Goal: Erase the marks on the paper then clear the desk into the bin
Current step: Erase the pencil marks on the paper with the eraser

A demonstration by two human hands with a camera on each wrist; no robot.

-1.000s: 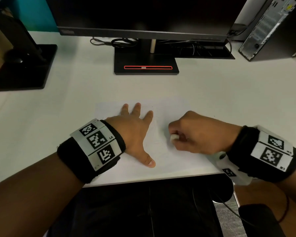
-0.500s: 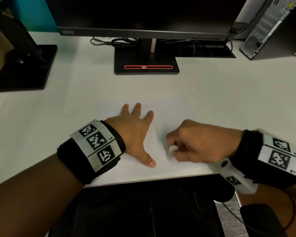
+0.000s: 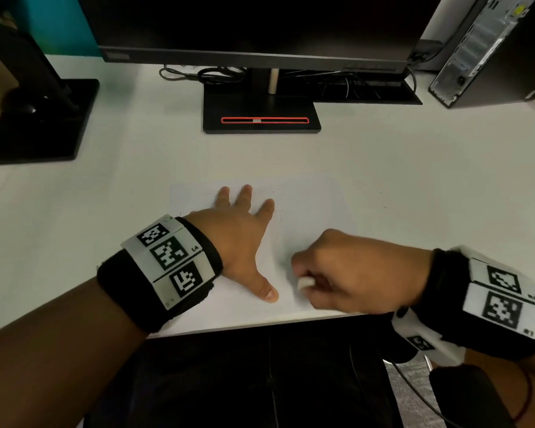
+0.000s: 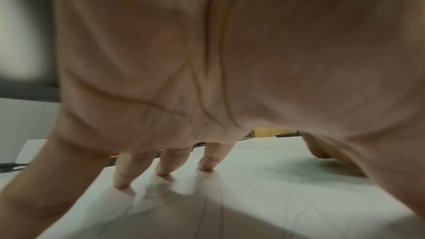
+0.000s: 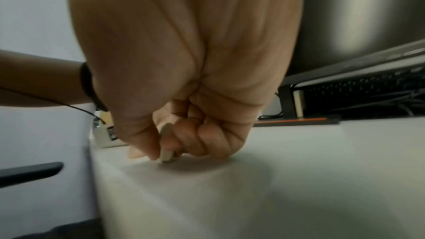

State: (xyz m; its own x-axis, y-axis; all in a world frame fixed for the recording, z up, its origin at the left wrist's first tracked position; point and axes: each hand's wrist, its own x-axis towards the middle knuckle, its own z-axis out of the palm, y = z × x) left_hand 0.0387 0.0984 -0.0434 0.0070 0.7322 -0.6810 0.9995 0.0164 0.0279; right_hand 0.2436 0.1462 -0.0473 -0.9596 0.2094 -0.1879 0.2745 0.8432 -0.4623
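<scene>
A white sheet of paper (image 3: 309, 208) lies on the white desk near its front edge. Faint pencil lines (image 4: 287, 194) show on the paper (image 4: 241, 206) in the left wrist view. My left hand (image 3: 241, 239) lies flat on the sheet with spread, straight fingers (image 4: 165, 166), pressing it down. My right hand (image 3: 352, 273) is curled into a fist and pinches a small white eraser (image 3: 305, 283) between thumb and fingers. The eraser (image 5: 166, 155) touches the paper close to the front edge, just right of my left thumb.
A black monitor stand (image 3: 261, 115) with a red stripe stands behind the paper, with cables (image 3: 217, 74) around it. A second black stand (image 3: 40, 118) is at the far left. A computer tower (image 3: 482, 47) stands at the far right. No bin is in view.
My right hand has slid the eraser toward me and slightly left across the paper. The left hand has stayed in place on the sheet.
</scene>
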